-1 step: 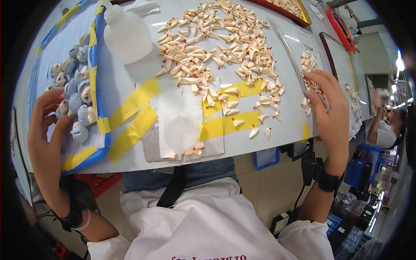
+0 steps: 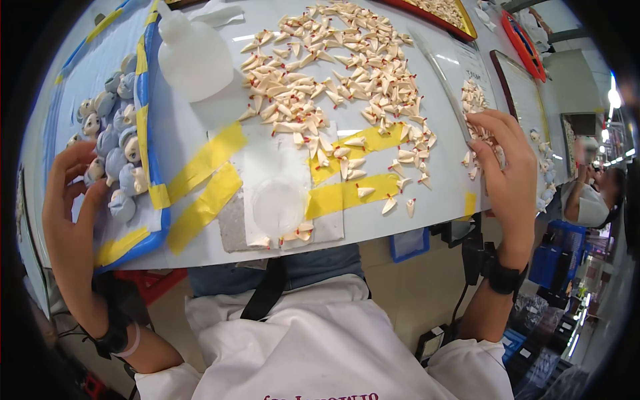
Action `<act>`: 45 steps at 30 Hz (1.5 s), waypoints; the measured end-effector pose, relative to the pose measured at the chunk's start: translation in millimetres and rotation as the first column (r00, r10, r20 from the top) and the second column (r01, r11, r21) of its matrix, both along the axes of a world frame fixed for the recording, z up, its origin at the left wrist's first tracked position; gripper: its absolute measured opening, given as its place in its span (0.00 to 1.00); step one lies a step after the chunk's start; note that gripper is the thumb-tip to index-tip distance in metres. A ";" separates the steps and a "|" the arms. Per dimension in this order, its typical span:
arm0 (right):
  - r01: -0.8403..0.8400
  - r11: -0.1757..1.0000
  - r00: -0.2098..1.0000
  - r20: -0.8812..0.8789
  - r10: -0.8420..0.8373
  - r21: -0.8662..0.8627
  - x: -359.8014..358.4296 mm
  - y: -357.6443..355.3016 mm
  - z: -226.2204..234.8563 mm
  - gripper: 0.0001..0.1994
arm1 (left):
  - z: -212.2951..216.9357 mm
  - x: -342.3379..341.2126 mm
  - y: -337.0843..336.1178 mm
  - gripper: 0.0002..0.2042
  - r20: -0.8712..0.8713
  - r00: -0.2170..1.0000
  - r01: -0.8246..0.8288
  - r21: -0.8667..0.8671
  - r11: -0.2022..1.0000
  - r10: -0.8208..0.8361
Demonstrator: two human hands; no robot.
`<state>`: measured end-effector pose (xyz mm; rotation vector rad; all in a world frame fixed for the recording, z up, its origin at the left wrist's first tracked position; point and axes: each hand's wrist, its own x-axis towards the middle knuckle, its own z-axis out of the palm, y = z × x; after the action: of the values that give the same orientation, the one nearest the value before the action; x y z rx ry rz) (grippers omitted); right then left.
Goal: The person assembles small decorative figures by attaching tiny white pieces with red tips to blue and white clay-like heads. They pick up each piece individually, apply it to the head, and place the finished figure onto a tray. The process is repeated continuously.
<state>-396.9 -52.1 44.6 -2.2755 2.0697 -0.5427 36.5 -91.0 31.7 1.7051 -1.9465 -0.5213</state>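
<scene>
At the left, my left hand [image 2: 75, 183] reaches into a tray [image 2: 160, 223] edged with blue and yellow tape. Its fingers curve with the thumb apart, around one of several small doll heads [image 2: 95, 169] with pale blue hair; whether it grips that head is unclear. My right hand [image 2: 503, 150] rests over a small pile of cream, pointed pieces [image 2: 475, 97] with red tips. Its thumb and index finger stand apart at the pile's edge, and the palm hides part of it. Many more such pieces [image 2: 373, 73] lie scattered across the table's middle.
A white plastic bottle [image 2: 197, 63] stands at the back left. Yellow tape strips [image 2: 353, 193] and a clear round dish [image 2: 279, 203] are in front. A long thin metal tool [image 2: 440, 73] lies near my right hand. A red-rimmed tray [image 2: 460, 27] sits at the back; another person [image 2: 593, 197] is at far right.
</scene>
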 end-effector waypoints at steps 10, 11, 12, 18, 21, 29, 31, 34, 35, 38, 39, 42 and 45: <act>0.045 0.985 0.993 0.115 -0.026 -0.167 -2.1 -12.4 -2.6 0.05 | 1.5 16.3 24.0 0.16 -0.108 0.992 -0.093 -0.359 0.929 0.057; 0.066 0.980 0.990 0.138 -0.040 -0.190 -1.3 -11.2 -0.2 0.05 | 6.7 5.8 29.9 0.17 -0.176 0.983 -0.104 -0.345 0.933 0.045; 0.088 0.973 0.986 0.161 -0.054 -0.213 -1.4 -10.6 1.3 0.05 | 4.5 7.5 36.9 0.17 -0.222 0.975 -0.071 -0.331 0.941 -0.005; 0.171 0.960 0.939 0.332 -0.090 -0.222 -11.6 -6.2 4.9 0.06 | 2.1 -24.3 59.2 0.18 -0.468 0.870 0.029 -0.268 0.963 -0.156; 0.213 0.968 0.861 0.495 -0.120 -0.136 -18.6 -2.0 2.8 0.06 | -1.4 -45.1 60.0 0.19 -0.531 0.820 0.086 -0.256 0.963 -0.215; 0.307 0.951 0.652 0.735 -0.186 -0.032 -28.2 7.4 -1.7 0.07 | -6.4 -49.9 72.7 0.20 -0.631 0.732 0.200 -0.163 0.966 -0.258; 0.322 0.945 0.677 0.711 -0.191 -0.053 -28.6 7.9 -2.1 0.07 | -7.5 -49.6 74.1 0.20 -0.635 0.732 0.182 -0.168 0.969 -0.247; 0.345 0.936 0.712 0.668 -0.214 -0.068 -25.4 7.3 -0.9 0.07 | -6.6 -51.3 78.6 0.20 -0.673 0.713 0.134 -0.147 0.980 -0.198; 0.356 0.933 0.720 0.654 -0.233 -0.060 -25.3 8.7 0.9 0.07 | -6.5 -53.1 79.1 0.20 -0.692 0.699 0.135 -0.123 0.983 -0.182; 0.388 0.920 0.734 0.622 -0.274 -0.052 -27.4 10.9 1.2 0.06 | -9.4 -57.6 78.8 0.19 -0.709 0.681 0.152 -0.108 0.982 -0.183; 0.397 0.916 0.737 0.613 -0.285 -0.052 -28.3 10.4 0.5 0.06 | -10.9 -58.5 78.5 0.18 -0.708 0.680 0.158 -0.113 0.981 -0.191; 0.374 0.925 0.719 0.650 -0.246 -0.063 -27.5 6.7 0.4 0.06 | -10.9 -57.6 78.1 0.17 -0.671 0.703 0.175 -0.158 0.972 -0.236; 0.386 0.923 0.684 0.672 -0.283 -0.003 -26.5 4.3 3.9 0.05 | -11.2 -56.1 76.9 0.17 -0.657 0.711 0.175 -0.181 0.968 -0.252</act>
<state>-423.4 -47.8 48.5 -1.3860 2.0696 -1.3322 -19.6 -14.2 20.5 0.9991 -1.5778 -0.9540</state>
